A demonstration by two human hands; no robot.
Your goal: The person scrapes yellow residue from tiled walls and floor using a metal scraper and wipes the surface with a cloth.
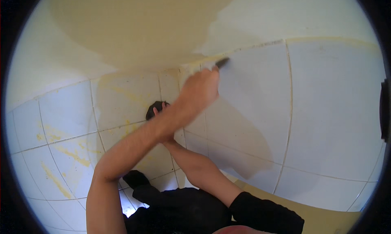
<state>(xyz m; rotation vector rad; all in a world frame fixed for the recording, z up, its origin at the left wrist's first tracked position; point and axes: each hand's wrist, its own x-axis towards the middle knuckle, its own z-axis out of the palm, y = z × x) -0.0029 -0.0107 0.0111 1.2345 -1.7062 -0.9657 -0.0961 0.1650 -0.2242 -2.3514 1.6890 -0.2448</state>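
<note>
My left arm reaches up across the middle, over my right forearm. My left hand (205, 83), slightly blurred, is closed on a scraper whose short dark grey blade (222, 62) sticks out past the fingers. The blade is by the joint where the white tiles (248, 83) meet the cream wall (260, 18); contact cannot be made out. The grip of the tool is hidden in my hand. Under the left forearm, my right hand (163, 107) has fingers over a dark rounded object (152, 110) against the left-hand tiles. My left forearm covers most of that hand.
Yellow streaks (57, 179) mark the tiles on the left (67, 132). The two tiled faces meet in a corner near the middle. A black shoe (136, 179) shows below my arms. At the right rim is a dark object (384, 112).
</note>
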